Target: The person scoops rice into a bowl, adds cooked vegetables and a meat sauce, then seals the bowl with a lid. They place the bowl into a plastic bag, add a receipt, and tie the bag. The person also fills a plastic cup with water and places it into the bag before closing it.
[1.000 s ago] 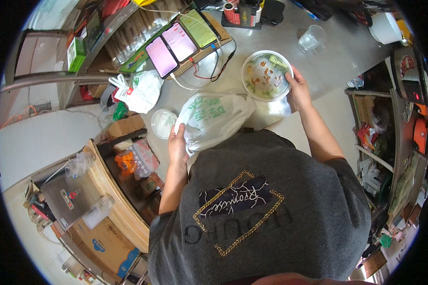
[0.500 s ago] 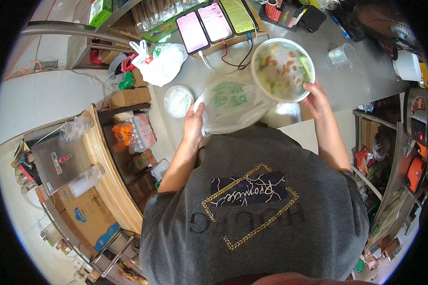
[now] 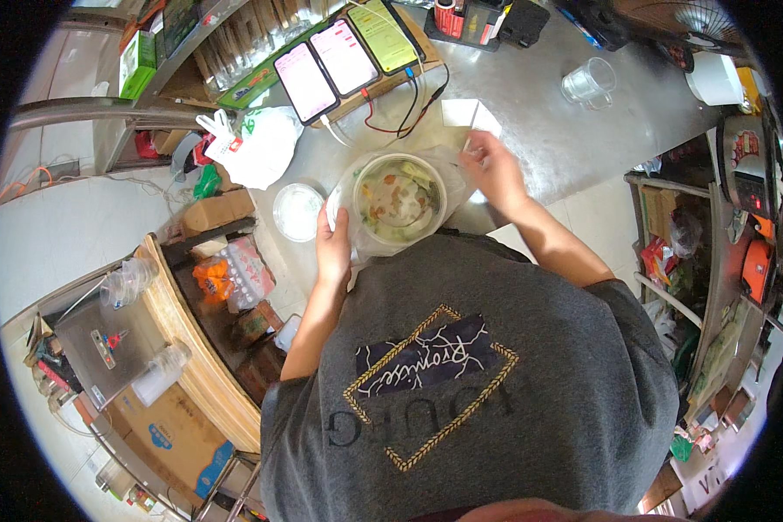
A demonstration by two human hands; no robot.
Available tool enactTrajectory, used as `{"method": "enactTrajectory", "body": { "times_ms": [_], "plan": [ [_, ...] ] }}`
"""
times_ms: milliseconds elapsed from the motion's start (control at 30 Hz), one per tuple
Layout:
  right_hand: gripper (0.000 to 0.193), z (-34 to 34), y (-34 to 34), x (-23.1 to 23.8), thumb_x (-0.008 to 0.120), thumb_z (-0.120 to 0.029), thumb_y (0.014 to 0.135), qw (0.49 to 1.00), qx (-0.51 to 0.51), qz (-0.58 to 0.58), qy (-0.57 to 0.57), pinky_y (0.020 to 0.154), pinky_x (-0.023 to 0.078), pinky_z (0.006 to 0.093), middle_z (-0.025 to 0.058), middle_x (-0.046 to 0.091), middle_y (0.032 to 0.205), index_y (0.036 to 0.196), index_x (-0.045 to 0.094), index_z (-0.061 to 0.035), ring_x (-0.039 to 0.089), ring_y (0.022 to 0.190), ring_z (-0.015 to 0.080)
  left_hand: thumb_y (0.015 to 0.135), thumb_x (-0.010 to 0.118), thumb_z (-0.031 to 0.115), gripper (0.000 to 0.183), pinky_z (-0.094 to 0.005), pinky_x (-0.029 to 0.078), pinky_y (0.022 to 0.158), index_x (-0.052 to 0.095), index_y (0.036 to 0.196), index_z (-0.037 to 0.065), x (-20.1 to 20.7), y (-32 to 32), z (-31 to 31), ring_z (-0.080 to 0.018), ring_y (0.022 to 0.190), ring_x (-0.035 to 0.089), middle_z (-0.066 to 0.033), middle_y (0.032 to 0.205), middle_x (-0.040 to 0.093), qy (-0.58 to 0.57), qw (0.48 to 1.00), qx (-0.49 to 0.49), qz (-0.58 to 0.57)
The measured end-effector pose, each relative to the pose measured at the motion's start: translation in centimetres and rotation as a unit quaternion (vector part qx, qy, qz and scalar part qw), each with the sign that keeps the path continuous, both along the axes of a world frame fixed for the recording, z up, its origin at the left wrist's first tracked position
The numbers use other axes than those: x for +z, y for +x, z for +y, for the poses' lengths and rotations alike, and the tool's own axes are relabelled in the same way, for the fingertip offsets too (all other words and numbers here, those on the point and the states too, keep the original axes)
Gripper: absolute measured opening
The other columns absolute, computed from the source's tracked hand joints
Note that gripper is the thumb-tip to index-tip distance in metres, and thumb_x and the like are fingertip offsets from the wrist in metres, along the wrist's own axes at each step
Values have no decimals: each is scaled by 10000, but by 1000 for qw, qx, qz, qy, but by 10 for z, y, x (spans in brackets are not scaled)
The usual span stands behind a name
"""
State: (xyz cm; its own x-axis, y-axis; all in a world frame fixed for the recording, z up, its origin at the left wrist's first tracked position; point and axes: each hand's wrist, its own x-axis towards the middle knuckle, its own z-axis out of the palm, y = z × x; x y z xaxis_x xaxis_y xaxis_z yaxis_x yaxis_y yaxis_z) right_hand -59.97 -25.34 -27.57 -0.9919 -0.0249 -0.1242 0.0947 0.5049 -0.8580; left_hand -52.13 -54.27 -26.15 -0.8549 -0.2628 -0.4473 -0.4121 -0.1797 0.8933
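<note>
A round bowl of food (image 3: 400, 202), with green and orange pieces showing through its clear cover, sits inside a thin translucent plastic bag (image 3: 364, 246) close to my body. My left hand (image 3: 332, 239) grips the bag's left side, thumb toward the bowl. At the bag's right edge my right hand (image 3: 493, 170) has its fingers drawn together on the plastic, slightly blurred. Just left of my left hand stands a small round clear tub (image 3: 298, 212) with whitish contents. A white paper (image 3: 470, 115) lies beyond my right hand.
Three lit phones (image 3: 343, 56) with cables lean at the back of the metal counter (image 3: 531, 96). A tied white bag (image 3: 259, 148) stands at the left. Toward the back right is a clear cup (image 3: 589, 84). Shelves with goods flank me on both sides.
The bowl has come left and down from my right hand into the bag. My right hand has let go of the bowl and now holds the bag's right edge. The white paper has come into view.
</note>
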Motion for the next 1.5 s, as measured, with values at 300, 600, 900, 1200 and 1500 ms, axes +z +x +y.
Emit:
{"method": "enactTrajectory", "body": {
  "times_ms": [300, 600, 900, 1200, 1500],
  "plan": [
    [304, 14, -39, -30, 693, -284, 839, 983, -89, 10, 161, 751, 461, 367, 90, 594, 857, 943, 566, -27, 583, 850, 231, 735, 701, 21, 436, -366, 358, 962, 570, 1151, 22, 56, -7, 12, -286, 1078, 471, -154, 1112, 507, -418, 846, -168, 285],
    [607, -41, 6, 63, 523, 18, 892, 915, 123, -175, -343, 788, 487, 271, 106, 627, 1024, 1403, 210, -84, 606, 931, 134, 971, 467, 349, 418, -322, 465, 876, 488, 1267, 55, 49, -79, 75, -202, 1036, 577, -94, 1208, 566, 375, 918, -118, -48],
    [690, -36, 32, 77, 506, -12, 911, 952, 214, -86, -201, 746, 496, 295, 158, 617, 1042, 1451, 96, -144, 620, 896, 158, 967, 260, 565, 611, -416, 491, 859, 386, 1367, 120, 80, -87, 79, -307, 1008, 578, -149, 1082, 581, 372, 926, 19, 66],
    [534, -32, 8, 86, 478, -98, 923, 917, 397, 6, 21, 880, 475, 388, 210, 571, 1232, 1428, 343, -211, 613, 1044, 328, 900, 505, 35, 519, -388, 449, 911, 349, 1390, 104, 71, -89, 65, -246, 1105, 518, -149, 1194, 533, 164, 982, 21, 90],
    [623, 53, -66, 13, 421, 10, 843, 953, 150, -40, 259, 884, 466, 412, 253, 592, 1144, 1436, 345, -167, 601, 1011, 366, 912, 567, 68, 506, -300, 411, 945, 365, 1375, 93, 39, -42, -39, -178, 1112, 479, -93, 1224, 473, -169, 965, 57, 190]
  ]
}}
